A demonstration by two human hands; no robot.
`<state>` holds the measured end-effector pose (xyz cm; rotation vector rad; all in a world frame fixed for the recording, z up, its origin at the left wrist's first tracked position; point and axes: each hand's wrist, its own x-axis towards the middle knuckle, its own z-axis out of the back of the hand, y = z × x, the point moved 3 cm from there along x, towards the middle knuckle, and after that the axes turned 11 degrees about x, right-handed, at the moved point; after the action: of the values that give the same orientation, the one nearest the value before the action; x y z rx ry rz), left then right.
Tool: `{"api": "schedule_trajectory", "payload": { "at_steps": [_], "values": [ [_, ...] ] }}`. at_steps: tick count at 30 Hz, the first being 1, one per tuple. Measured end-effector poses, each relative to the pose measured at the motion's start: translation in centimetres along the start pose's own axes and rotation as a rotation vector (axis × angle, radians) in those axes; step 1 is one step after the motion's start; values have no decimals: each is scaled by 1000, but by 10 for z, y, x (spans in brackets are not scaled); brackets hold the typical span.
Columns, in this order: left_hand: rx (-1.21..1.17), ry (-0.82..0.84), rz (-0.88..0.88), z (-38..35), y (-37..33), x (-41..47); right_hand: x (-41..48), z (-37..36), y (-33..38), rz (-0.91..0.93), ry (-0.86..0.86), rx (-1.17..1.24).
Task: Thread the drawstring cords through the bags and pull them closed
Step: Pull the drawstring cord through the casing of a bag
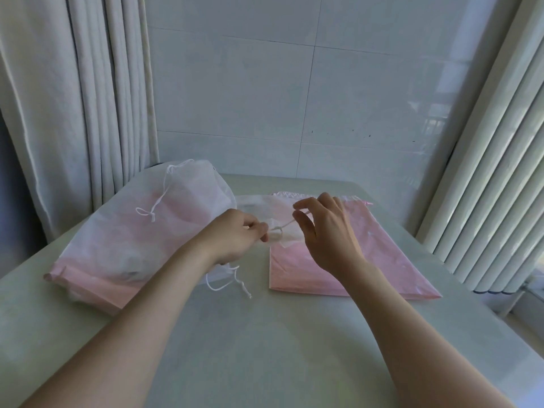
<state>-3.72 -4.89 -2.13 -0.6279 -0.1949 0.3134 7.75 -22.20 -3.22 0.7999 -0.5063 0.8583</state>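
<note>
A white translucent drawstring bag (282, 234) lies across the top of a flat pink bag (379, 260) on the table. My left hand (235, 234) pinches the white bag's gathered corner. My right hand (323, 231) pinches a thin white cord (287, 223) that runs from that corner up to its thumb and forefinger. To the left lies a pile of white and pink bags (141, 231) with knotted white cords (153, 207) hanging from their tops. Another looped cord (232, 284) trails onto the table under my left wrist.
The pale green table (265, 334) stands against a white tiled wall. A cream curtain (73, 113) hangs at the left. A white ribbed radiator (500, 187) stands at the right, close to the table's edge.
</note>
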Motion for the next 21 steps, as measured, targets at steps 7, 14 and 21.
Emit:
{"api": "schedule_trajectory", "payload": {
  "at_steps": [7,14,21],
  "values": [
    [-107,64,55,-4,-2,-4,2,2,-9,-67,-24,46],
    [-158,127,-11,-12,-4,-6,-1,-10,-6,-173,72,205],
    [-58,107,62,-19,-1,-2,-1,-3,5,-261,8,100]
  ]
}}
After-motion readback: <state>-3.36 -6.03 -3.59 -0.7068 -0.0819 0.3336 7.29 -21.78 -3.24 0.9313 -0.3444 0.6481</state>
